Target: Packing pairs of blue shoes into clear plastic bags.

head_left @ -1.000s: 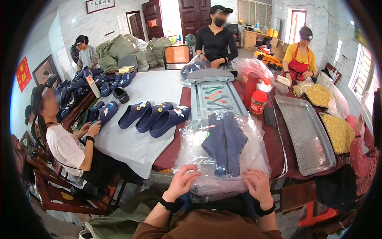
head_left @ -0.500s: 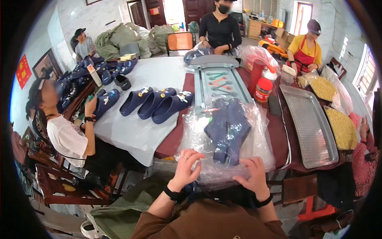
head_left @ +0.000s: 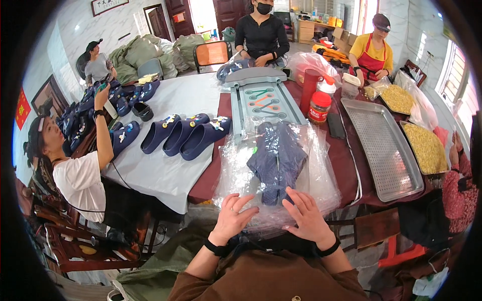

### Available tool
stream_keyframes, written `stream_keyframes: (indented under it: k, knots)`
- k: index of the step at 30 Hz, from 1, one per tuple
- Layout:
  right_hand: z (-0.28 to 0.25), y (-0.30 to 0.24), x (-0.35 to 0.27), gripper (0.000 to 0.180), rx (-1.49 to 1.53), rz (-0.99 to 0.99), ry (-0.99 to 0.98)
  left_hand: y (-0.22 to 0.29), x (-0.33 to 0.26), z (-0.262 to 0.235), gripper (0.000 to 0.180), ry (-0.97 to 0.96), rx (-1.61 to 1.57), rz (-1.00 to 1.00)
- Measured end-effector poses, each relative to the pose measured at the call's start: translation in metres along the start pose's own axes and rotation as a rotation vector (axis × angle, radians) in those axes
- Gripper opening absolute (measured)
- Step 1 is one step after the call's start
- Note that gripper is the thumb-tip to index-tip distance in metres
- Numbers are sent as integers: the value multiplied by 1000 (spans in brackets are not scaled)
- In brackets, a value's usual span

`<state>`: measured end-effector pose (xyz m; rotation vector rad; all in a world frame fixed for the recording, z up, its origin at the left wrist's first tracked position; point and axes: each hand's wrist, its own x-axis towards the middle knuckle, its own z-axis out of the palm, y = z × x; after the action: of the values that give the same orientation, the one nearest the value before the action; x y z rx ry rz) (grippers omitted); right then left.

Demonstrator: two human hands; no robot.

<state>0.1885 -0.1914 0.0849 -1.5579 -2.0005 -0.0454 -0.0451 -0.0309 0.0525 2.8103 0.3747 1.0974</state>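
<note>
While both palms lie flat with fingers spread, the left hand [head_left: 235, 214] and the right hand [head_left: 306, 216] press the near edge of a clear plastic bag [head_left: 278, 173] on the desk [head_left: 346, 165]. Inside it lies a dark blue pair of clogs [head_left: 276, 159]. Beyond stands a grey tray [head_left: 265, 98].

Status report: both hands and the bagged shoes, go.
Left hand and right hand flat on the clear plastic bag, fingers spread. Dark blue shoes inside. Grey rack just beyond.
</note>
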Motion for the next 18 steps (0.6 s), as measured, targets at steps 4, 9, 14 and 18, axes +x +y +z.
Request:
stream_keyframes:
  k: [4,9,14,18]
  knots:
    - [4,4,-9,83,-81,60,26,1,9,-4,21,18,37,80]
    - [13,17,-11,52,-182,-8,265,4,12,-1,19,61,-132,-10]
    - [17,12,-2,33,-53,53,386,8,22,1,16,119,-269,-140]
    - [21,9,5,19,95,140,492,10,25,7,13,171,-362,-254]
